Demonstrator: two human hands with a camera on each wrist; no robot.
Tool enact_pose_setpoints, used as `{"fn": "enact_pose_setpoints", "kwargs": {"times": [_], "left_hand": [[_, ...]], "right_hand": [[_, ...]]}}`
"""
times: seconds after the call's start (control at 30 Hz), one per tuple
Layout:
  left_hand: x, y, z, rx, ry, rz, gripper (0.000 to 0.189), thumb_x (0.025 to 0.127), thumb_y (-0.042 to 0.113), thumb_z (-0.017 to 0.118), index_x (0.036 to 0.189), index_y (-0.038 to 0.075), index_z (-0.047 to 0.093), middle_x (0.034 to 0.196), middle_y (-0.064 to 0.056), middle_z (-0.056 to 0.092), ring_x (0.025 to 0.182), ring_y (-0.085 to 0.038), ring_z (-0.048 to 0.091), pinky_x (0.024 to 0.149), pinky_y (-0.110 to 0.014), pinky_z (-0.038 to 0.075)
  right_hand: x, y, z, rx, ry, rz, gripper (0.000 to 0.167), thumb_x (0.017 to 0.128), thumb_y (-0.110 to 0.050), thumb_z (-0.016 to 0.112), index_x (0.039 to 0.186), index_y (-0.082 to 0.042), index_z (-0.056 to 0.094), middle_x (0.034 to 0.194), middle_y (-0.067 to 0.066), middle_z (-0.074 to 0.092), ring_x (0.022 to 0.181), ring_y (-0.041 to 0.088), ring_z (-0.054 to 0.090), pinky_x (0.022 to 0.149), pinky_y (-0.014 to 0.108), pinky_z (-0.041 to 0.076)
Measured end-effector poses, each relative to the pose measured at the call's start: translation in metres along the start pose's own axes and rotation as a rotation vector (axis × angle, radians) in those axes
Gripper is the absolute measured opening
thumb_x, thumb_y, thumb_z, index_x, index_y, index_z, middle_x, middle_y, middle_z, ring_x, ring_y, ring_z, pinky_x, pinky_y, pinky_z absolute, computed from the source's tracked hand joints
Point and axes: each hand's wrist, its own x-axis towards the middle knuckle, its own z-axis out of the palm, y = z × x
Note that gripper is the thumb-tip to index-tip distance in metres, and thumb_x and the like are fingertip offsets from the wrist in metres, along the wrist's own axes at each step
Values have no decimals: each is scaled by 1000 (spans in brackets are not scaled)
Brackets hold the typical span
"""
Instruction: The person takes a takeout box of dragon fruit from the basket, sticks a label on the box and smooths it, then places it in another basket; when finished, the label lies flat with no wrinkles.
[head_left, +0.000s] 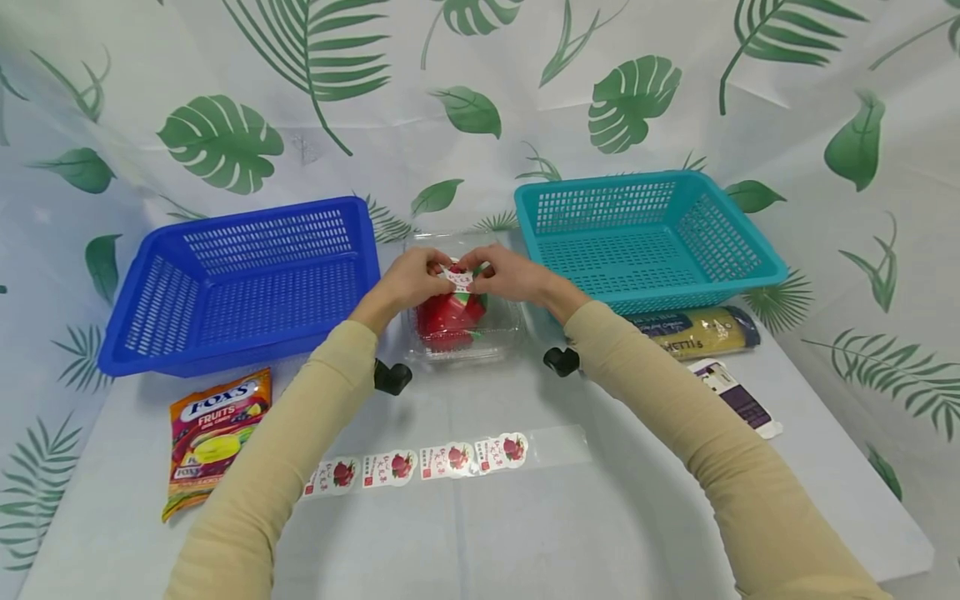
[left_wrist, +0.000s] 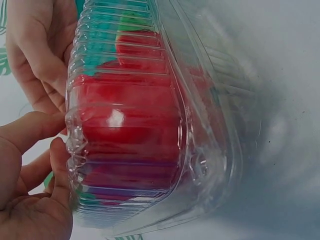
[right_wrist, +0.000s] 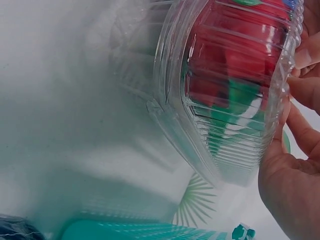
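Beige sleeves (head_left: 660, 392) reach over the counter (head_left: 525, 542) in the head view. Farther off, the left hand (head_left: 411, 279) and right hand (head_left: 516, 275) pinch a sticker (head_left: 459, 280) at the lid of a clear clamshell (head_left: 495, 325), between the blue basket (head_left: 367, 237) and teal basket (head_left: 690, 293). In the left wrist view, the clamshell's ribbed wall encloses red contents. The right wrist view shows fingertips touching its top edge.

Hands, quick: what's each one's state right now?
Left hand: closed, pinching the label by its left side, over the box.
Right hand: closed, pinching the label's right side.
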Motion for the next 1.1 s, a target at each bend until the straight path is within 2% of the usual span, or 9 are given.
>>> {"fn": "enact_pose_setpoints", "kwargs": {"times": [0.37,0.57,0.7,0.8,0.97,1.1], "left_hand": [[-2,1,-1,-1,13,-1,42,92,15,67,130,2,57,108,-14,56,99,-25,52,87,-34,50],[-1,4,3,41,24,15,42,91,16,68,129,1,59,110,-15,58,100,-26,53,87,-34,51],[-2,8,5,67,34,11,45,90,18,69,129,-1,58,115,-17,57,103,-27,53,88,-36,51],[-3,10,8,94,58,5,45,90,20,70,127,-3,58,118,-17,55,105,-27,51,89,-37,51],[-7,15,15,146,112,13,45,88,21,71,124,-4,59,117,-19,49,104,-28,46,87,-38,47],[-10,15,16,136,128,1,44,89,22,69,125,-3,60,117,-18,48,104,-28,47,87,-38,48]], "right_hand": [[-2,-2,0,16,25,-20,37,95,-2,57,133,0,54,123,14,55,96,28,57,88,39,50],[-11,-4,3,21,100,43,37,95,-8,58,132,-5,55,127,10,54,107,27,56,91,39,50],[-20,-6,6,33,153,54,36,96,-12,60,131,-6,55,128,10,54,111,27,56,94,42,49],[-27,-7,9,32,208,70,36,97,-14,58,132,-5,54,130,10,55,113,27,55,94,42,49],[-39,-6,15,67,375,105,32,99,-14,57,130,-3,55,126,12,57,113,26,54,94,39,48],[-49,-3,24,77,475,90,32,99,-12,58,129,-1,56,126,15,57,114,26,54,98,38,46]]}}
